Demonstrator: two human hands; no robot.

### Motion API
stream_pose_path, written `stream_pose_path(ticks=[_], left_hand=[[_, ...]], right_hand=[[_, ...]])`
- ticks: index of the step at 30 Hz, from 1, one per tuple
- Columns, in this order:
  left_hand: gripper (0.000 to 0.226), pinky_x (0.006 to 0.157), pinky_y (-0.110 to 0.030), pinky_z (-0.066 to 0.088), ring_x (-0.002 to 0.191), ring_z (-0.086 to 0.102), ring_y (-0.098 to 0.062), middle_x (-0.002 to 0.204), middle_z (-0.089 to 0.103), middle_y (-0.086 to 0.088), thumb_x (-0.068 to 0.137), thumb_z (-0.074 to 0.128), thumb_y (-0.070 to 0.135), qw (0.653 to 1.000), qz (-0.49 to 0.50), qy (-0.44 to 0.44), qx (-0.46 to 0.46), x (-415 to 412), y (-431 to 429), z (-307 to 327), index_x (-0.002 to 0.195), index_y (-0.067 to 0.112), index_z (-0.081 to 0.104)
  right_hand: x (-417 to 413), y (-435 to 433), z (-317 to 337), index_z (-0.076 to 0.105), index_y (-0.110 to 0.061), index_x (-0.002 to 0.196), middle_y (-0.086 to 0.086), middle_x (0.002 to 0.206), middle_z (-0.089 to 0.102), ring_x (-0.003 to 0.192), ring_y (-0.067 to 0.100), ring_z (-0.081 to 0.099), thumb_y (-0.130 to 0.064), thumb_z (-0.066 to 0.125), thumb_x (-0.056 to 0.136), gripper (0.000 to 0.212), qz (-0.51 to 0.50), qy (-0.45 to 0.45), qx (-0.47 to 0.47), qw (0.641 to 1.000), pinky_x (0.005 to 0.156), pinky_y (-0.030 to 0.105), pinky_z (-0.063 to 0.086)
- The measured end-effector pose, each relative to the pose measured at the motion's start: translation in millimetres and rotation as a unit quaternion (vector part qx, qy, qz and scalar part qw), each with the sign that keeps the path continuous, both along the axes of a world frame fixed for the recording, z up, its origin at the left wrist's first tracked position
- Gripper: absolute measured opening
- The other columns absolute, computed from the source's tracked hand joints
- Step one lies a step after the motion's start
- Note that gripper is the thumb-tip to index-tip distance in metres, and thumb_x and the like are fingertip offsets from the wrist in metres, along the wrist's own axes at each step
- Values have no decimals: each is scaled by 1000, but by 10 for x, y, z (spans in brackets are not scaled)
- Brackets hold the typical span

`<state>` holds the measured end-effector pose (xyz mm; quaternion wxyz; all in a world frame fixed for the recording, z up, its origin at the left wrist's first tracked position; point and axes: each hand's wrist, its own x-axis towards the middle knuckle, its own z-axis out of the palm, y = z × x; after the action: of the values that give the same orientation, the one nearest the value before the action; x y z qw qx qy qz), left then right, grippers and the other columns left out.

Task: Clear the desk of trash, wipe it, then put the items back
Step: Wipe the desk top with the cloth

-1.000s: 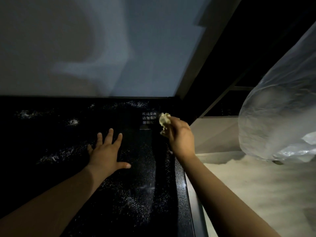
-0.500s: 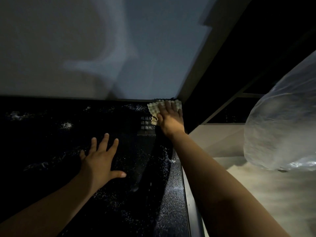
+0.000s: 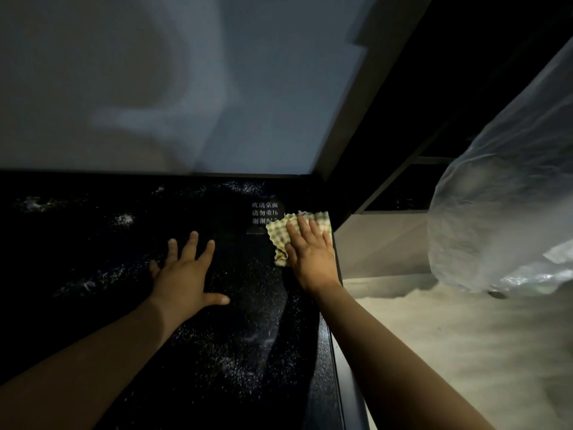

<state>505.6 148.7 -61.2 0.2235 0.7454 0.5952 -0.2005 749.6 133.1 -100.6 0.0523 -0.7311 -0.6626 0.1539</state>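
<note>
Pressing down on a pale yellow waffle-textured cloth (image 3: 280, 235), the right hand (image 3: 310, 257) is lying flat with its fingers straight and close together, gripping nothing and covering much of the cloth. The cloth is sitting spread out at the far right corner of the desk (image 3: 77, 240), its right side reaching the desk's right edge and its left side just beside a small patch of white printed characters (image 3: 264, 213). The left hand (image 3: 186, 273) is resting palm down on the glossy black desk, nearer the middle, fingers straight and spread, thumb pointing toward the right hand, holding nothing; the two hands are lying near each other but apart. Fine white specks (image 3: 248, 352) are showing across the desk top, thick in the near right part and in smeared patches toward the far left. A pale wall (image 3: 155, 72) is rising behind the desk's far edge. Off the right edge, a large clear plastic bag (image 3: 502, 218) is bulging into view over a light floor (image 3: 449, 342)
</note>
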Motion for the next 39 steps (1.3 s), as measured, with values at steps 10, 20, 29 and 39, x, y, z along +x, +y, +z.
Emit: stream_pose_path(ticks=[10,20,29,39], left_hand=[[109,115,-58,16,147,-9,-35,159,-18,-1,75,64,66,1000,14,-11,-11,-15,-19,89,153,30,-4],[107,119,-53,4,146,-16,-30,158,-23,0,78,56,70,995,-91,-30,-16,-269,-832,128,152,28,-9],[137,116,-60,4,143,-24,-36,153,-35,-5,60,70,73,990,-125,22,-59,-415,-1234,91,149,24,-21],[140,115,-61,9,144,-21,-36,154,-32,-4,56,77,67,990,-130,20,-47,-442,-1246,51,151,23,-17]], right_hand=[[-151,-597,-31,18,-31,152,-6,161,5,148,15,-5,-38,30,102,51,-16,12,4,1000,117,33,-8],[-290,-1108,-63,21,-31,151,-5,160,8,144,10,-7,-53,6,88,68,-41,28,16,999,117,33,-7],[-419,-1631,-89,23,-31,150,-8,158,5,143,8,-8,-53,8,88,67,-67,36,14,997,118,34,-4],[-552,-2145,-92,22,-30,150,-13,154,-1,144,10,-8,-53,10,89,66,-95,40,10,995,115,30,-8]])
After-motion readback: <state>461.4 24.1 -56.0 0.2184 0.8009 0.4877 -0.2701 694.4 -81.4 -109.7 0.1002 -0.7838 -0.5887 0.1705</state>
